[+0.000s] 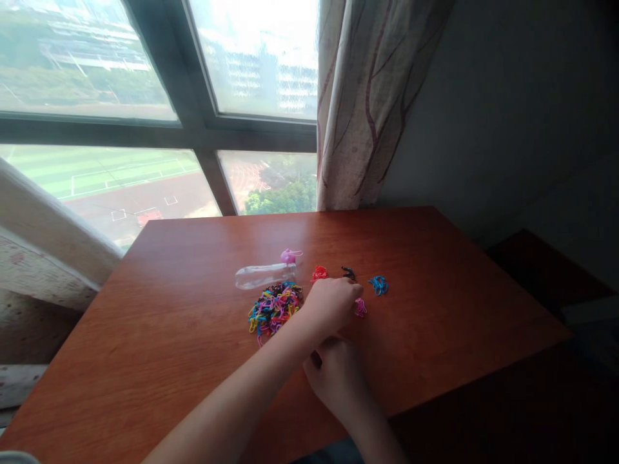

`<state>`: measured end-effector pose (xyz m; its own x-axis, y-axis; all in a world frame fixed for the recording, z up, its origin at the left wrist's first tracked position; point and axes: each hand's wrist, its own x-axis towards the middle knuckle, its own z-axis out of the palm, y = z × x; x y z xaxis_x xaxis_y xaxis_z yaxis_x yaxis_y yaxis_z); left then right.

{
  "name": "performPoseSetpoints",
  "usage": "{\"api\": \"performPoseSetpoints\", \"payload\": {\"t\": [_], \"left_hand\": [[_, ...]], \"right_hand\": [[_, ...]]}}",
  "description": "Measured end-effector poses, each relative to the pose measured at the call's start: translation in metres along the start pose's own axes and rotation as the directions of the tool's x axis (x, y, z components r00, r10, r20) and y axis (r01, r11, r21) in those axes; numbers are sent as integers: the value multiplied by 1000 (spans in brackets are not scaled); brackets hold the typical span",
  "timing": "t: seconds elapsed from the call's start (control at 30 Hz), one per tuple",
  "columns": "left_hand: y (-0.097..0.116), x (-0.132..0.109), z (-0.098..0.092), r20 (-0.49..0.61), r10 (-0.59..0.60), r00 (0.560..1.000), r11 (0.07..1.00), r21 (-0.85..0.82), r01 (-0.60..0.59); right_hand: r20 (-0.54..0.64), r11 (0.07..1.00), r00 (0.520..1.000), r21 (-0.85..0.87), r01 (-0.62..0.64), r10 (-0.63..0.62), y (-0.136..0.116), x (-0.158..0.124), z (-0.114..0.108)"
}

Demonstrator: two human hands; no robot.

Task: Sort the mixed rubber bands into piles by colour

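My left hand [336,299] reaches across to the right, its fingers closed and pointing down between a small black pile [348,273] and a small pink pile [360,308] of loop-shaped clips. What its fingertips hold, if anything, is hidden. Below the left wrist, my right hand [338,370] rests low over the table with curled fingers, partly covered by the left forearm. A mixed heap of small coloured clips [273,308] lies left of both hands, its near right edge behind the forearm. Red clips [319,273] lie beyond the left hand; blue clips [379,285] lie to its right.
Behind the heap, a clear plastic bottle [261,276] lies on its side, with a pink cap-like piece [289,256] by its neck. The brown wooden table [159,328] meets a window [265,180] and a patterned curtain [358,109]. A white rim [18,457] shows at lower left.
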<state>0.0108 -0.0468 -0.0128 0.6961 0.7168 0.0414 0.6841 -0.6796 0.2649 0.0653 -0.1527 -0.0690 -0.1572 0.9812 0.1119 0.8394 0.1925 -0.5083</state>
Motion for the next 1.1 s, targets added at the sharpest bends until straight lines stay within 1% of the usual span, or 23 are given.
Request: {"api": "performPoseSetpoints", "payload": {"t": [0.1, 0.17, 0.3, 0.33, 0.4, 0.47, 0.53, 0.6, 0.7, 0.8, 0.9, 1.1], "left_hand": [[-5, -12, -9, -23, -19, 1000, 1000, -1, 19], [-10, -26, -18, -44, -48, 998, 999, -6, 47], [-29, -69, -31, -89, -137, 986, 990, -30, 135], [-34, -81, -32, -129, -184, 974, 982, -73, 176], [-45, -107, -30, -187, -235, 954, 965, -164, 205], [-55, -130, -24, -225, -296, 928, 944, -219, 248], [-61, -149, -15, -238, -343, 909, 923, -263, 279], [-64, -163, -6, -243, -364, 899, 910, -299, 287], [-63, -176, 7, -253, -376, 891, 898, -338, 282], [-60, -182, 15, -280, -386, 879, 891, -362, 275], [-58, -184, 18, -291, -404, 867, 884, -368, 289], [-55, -184, 20, -291, -399, 869, 895, -329, 301]], "right_hand": [[-22, 1000, 999, -2, 28, -28, -1, 0, -1], [-41, 999, 998, 12, 46, -46, -2, 0, -3], [-60, 994, 996, 92, 65, -60, -3, 0, -5], [-60, 991, 996, 117, 71, -64, -4, 0, -5], [-60, 985, 996, 152, 80, -72, -4, 0, -5], [-60, 982, 995, 167, 83, -74, -4, 0, -4], [-62, 982, 996, 168, 81, -72, -4, 0, -3], [-63, 984, 995, 158, 80, -71, -4, -1, -2], [-59, 988, 995, 127, 83, -76, -6, -1, -3], [-42, 992, 996, 96, 82, -78, -9, -1, -6], [-12, 994, 997, 74, 75, -74, -12, 0, -8], [19, 994, 997, 83, 67, -69, -19, 2, -8]]}}
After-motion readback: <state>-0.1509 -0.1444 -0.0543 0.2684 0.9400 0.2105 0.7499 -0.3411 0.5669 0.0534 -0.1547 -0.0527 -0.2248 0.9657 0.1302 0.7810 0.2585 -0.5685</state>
